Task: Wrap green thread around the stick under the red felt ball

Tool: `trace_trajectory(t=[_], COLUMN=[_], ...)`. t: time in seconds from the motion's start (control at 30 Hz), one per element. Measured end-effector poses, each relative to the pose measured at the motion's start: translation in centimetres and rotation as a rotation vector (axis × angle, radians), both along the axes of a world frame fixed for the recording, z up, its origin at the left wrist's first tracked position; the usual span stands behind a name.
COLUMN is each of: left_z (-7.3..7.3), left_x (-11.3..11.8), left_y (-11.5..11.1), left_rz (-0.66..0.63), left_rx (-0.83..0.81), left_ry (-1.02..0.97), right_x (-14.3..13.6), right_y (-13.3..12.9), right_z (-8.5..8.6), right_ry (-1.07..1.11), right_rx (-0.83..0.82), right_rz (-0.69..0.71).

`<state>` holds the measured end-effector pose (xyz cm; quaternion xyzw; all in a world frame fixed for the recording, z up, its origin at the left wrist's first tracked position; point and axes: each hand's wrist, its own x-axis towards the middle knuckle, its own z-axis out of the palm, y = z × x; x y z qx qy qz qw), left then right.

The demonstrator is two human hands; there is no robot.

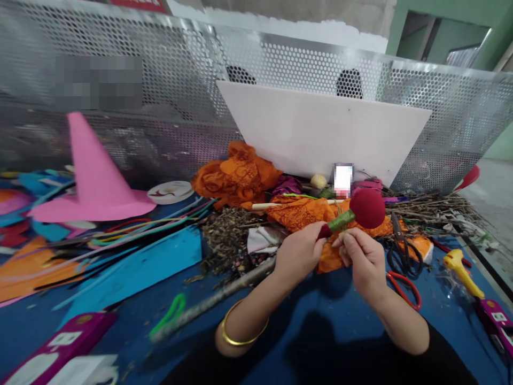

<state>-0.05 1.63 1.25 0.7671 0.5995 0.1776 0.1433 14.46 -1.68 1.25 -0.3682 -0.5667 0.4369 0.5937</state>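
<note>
Above the smooth blue desk point(132, 305), the left hand point(300, 250) grips a green-wrapped stick point(343, 221), slanting far and right to its round red ball point(367, 208); the right hand point(366, 262), nearer the ball, pinches beside the wrapping, contents unclear.

A perforated metal screen point(172, 59) runs along the far side of the blue table point(436, 305), a white panel point(320, 125) standing in front of it. Behind rises a wall point(300, 18), rough grey above and unevenly white below. To the right, a green wall point(460, 10) frames a dark opening point(412, 35). Grey floor point(497, 214) shows beyond the table's right edge. Light glints off the metal.
</note>
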Motion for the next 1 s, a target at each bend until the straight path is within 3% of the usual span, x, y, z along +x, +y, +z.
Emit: trace_trajectory(t=[0.17, 0.23, 0.4, 0.67, 1.0], left_z=[0.6, 0.5, -0.2, -1.2, -1.6], left_x=[0.3, 0.3, 0.5, 1.0, 1.5], left_y=[-0.4, -0.4, -0.4, -0.8, -0.9], left_rz=[-0.093, -0.128, -0.179, -0.208, -0.208], left_rx=[-0.009, -0.006, 0.028, 0.045, 0.138], left_ry=[0.120, 0.136, 0.199, 0.210, 0.351], right_x=[2.3, 2.9, 3.6, 3.4, 2.9], right_y=[0.5, 0.9, 1.6, 2.6, 3.8], right_z=[2.3, 2.8, 2.6, 2.4, 0.8], right_ry=[-0.336, -0.404, -0.401, -0.324, -0.284], right_rx=[0.430, 0.505, 0.438, 0.419, 0.312], right_rz=[0.018, -0.015, -0.066, 0.134, 0.107])
